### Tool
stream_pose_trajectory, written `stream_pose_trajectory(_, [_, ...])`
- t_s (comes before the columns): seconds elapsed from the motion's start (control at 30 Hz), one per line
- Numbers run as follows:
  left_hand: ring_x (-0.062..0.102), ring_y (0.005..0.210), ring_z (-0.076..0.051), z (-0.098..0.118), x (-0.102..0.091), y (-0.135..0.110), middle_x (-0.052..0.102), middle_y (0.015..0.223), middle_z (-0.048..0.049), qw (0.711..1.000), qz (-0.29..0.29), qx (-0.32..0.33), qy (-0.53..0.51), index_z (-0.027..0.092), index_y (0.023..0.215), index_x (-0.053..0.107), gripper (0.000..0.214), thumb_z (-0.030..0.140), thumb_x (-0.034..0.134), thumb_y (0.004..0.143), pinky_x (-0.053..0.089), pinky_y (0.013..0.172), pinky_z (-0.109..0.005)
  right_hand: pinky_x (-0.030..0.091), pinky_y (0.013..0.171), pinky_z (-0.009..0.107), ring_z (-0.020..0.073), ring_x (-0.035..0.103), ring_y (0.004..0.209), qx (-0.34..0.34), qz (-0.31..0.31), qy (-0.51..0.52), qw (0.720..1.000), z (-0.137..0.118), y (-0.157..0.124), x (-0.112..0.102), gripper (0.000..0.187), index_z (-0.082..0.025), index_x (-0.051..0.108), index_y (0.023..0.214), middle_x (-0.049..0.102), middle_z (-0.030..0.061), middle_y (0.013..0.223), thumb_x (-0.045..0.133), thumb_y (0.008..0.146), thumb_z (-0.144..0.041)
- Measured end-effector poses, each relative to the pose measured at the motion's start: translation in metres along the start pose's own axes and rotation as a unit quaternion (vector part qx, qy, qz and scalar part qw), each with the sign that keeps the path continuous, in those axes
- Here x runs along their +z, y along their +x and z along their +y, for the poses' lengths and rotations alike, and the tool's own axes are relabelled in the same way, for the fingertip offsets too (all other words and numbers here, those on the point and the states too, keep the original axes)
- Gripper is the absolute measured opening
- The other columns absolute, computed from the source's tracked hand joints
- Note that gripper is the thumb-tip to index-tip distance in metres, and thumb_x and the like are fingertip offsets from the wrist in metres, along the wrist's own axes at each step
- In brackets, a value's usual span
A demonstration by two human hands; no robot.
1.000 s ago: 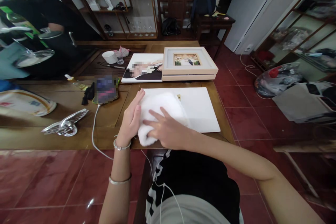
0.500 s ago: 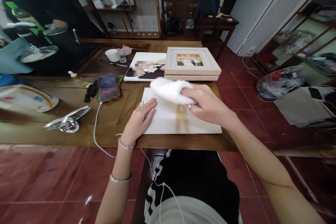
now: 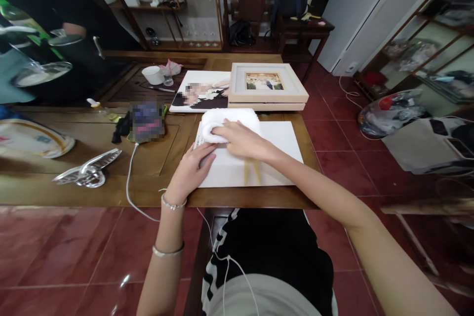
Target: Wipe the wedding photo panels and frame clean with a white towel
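Note:
A white rectangular panel (image 3: 276,155) lies flat at the table's front edge, with small print at its left side and two yellowish strips (image 3: 252,172) near its front. My right hand (image 3: 242,140) presses a fluffy white cloth (image 3: 231,119) onto the panel's upper left part, fingers sunk into it. At the left edge of the panel rests my left hand (image 3: 196,165), fingers stretched out and holding nothing. Its fingertips lie close to the cloth; whether they touch it I cannot tell.
Behind the panel are a white picture frame (image 3: 268,100) on another frame and a photo print (image 3: 207,79). Leftward lie a phone-like pouch (image 3: 147,122) with a white cable, a silver winged ornament (image 3: 91,169), a small bottle (image 3: 101,108) and a white cup (image 3: 152,75). A person sits far left.
My right hand has carried the cloth leftward and down, from above the panel's middle onto its upper left part. My left hand stays at the panel's left edge. The view shifted slightly.

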State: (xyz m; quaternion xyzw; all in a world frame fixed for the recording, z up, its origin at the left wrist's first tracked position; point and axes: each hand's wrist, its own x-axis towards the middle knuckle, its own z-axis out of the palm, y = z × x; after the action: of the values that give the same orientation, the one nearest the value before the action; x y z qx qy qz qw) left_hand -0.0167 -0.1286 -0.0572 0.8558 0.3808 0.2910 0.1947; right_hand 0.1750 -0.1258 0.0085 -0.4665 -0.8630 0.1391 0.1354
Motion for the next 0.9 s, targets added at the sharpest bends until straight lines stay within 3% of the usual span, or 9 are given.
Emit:
stream_pose_trajectory(0.1, [0.049,0.128,-0.026,-0.001,0.001,0.000,0.057,0.135,-0.0073,1.000,-0.010,-0.006,-0.010,0.021,0.125,0.060,0.036,0.029,0.047,0.093,0.030,0.112,-0.050,0.044,0.085,0.035,0.0268,0.056,0.107,0.033,0.012,0.011,0.999,0.014,-0.016,-0.013,0.051,-0.016,0.059,0.114,0.065,0.0107,0.110,0.039,0.071,0.003])
stream_pose_trajectory(0.23, [0.047,0.130,-0.025,-0.003,0.002,-0.001,0.056,0.136,-0.0067,1.000,-0.013,-0.010,-0.016,0.023,0.127,0.059,0.036,0.028,0.047,0.093,0.028,0.113,-0.052,0.045,0.082,0.035,0.0258,0.058,0.099,0.084,0.030,0.001,0.996,0.033,-0.051,-0.025,0.056,-0.017,0.060,0.115,0.065,0.0093,0.107,0.039,0.067,0.001])
stream_pose_trajectory(0.4, [0.047,0.131,-0.024,-0.003,0.003,-0.002,0.056,0.136,-0.0070,1.000,-0.012,-0.011,-0.021,0.023,0.126,0.059,0.036,0.027,0.047,0.092,0.028,0.113,-0.052,0.044,0.092,0.043,0.0307,0.054,0.114,0.162,0.053,-0.029,0.985,0.051,-0.101,-0.030,0.059,-0.015,0.060,0.116,0.064,0.0118,0.116,0.039,0.064,0.002])
stream_pose_trajectory(0.5, [0.046,0.131,-0.024,-0.002,0.002,-0.002,0.056,0.136,-0.0070,1.000,-0.013,-0.012,-0.025,0.023,0.127,0.059,0.036,0.028,0.048,0.092,0.028,0.113,-0.051,0.039,0.102,0.050,0.0331,0.040,0.132,0.187,0.043,-0.046,0.980,0.051,-0.120,-0.028,0.056,-0.012,0.060,0.115,0.060,0.0156,0.124,0.038,0.065,0.004])
stream_pose_trajectory(0.67, [0.046,0.131,-0.024,-0.001,0.001,-0.001,0.055,0.137,-0.0069,0.999,-0.013,-0.016,-0.031,0.023,0.127,0.059,0.037,0.028,0.048,0.092,0.028,0.113,-0.051,0.020,0.116,0.052,0.0265,0.018,0.143,0.133,-0.014,-0.037,0.990,0.014,-0.150,-0.023,0.056,-0.016,0.061,0.110,0.052,0.0109,0.137,0.036,0.065,0.006])
stream_pose_trajectory(0.8, [0.046,0.132,-0.024,-0.001,0.001,-0.002,0.055,0.137,-0.0063,0.999,-0.015,-0.015,-0.035,0.024,0.127,0.059,0.037,0.028,0.048,0.092,0.029,0.113,-0.051,0.024,0.116,0.047,0.0241,0.019,0.143,0.105,-0.076,0.004,0.992,-0.029,-0.182,-0.034,0.054,-0.021,0.064,0.101,0.040,0.0008,0.149,0.036,0.064,0.006])
stream_pose_trajectory(0.9, [0.046,0.131,-0.024,-0.002,0.001,-0.002,0.055,0.136,-0.0062,0.999,-0.012,-0.016,-0.035,0.024,0.127,0.059,0.037,0.029,0.049,0.092,0.029,0.113,-0.051,0.027,0.116,0.043,0.0227,0.026,0.141,0.106,-0.110,0.024,0.988,-0.045,-0.197,-0.043,0.056,-0.024,0.064,0.101,0.039,-0.0033,0.149,0.036,0.063,0.005])
